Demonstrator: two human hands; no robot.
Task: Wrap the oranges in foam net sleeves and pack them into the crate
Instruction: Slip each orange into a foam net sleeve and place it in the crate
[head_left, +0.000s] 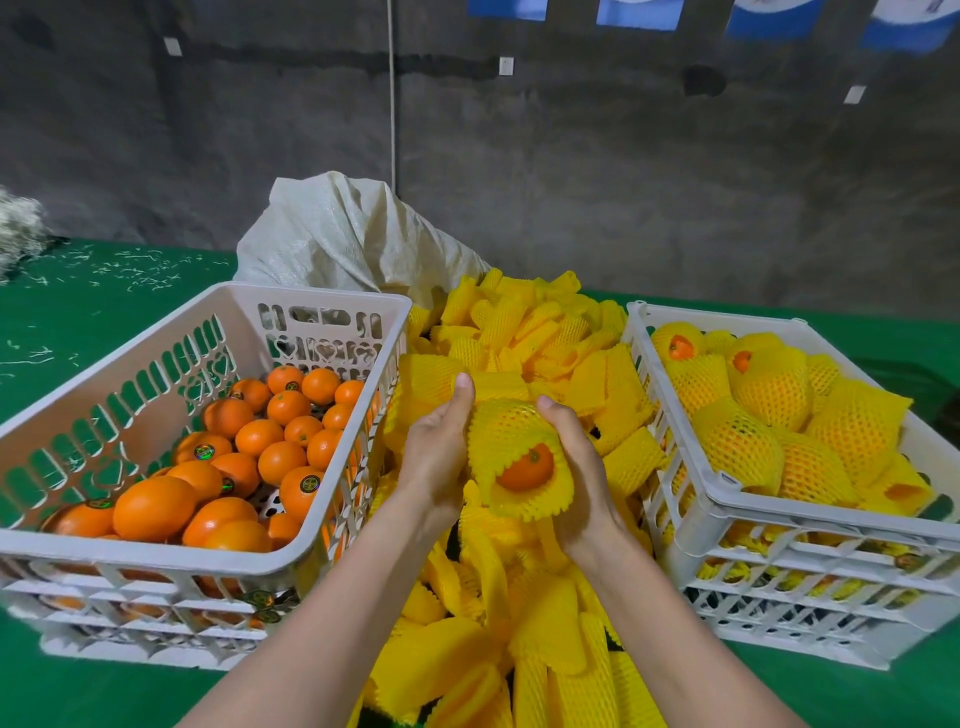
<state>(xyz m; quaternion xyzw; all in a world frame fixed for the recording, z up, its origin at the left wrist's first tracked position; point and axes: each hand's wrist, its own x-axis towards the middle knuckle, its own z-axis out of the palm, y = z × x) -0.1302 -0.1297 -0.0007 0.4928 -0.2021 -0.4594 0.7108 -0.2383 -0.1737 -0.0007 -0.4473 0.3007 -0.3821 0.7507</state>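
Between the two crates, over the middle of the green worktop (78, 338), the left hand (436, 447) and the right hand (576, 467) hold one yellow foam sleeve (506, 421) from either side. Their thumbs lie on top and the other fingers are hidden behind it. One orange (525, 467) sits inside this sleeve, and its near face shows through the open mouth. The wrap looks nearly done, but this fruit is not yet packed.

Toward the left edge of the worktop, the left crate (322, 295) holds the bare oranges (156, 506). They cover most of its floor, and many carry round stickers. I judge these to be the stock left to wrap, and there are plenty.

Toward the right edge, the right crate (831, 512) holds the wrapped oranges (769, 389), heaped close to its rim on the near side. More yellow shows through the slots lower down. A good share seems packed, and room on top looks short.

Loose sleeves (540, 322) lie in a thick pile from the near edge back to a pale sack (337, 234) toward the far edge, so the supply should not run out. White scraps (140, 270) litter the far left corner.
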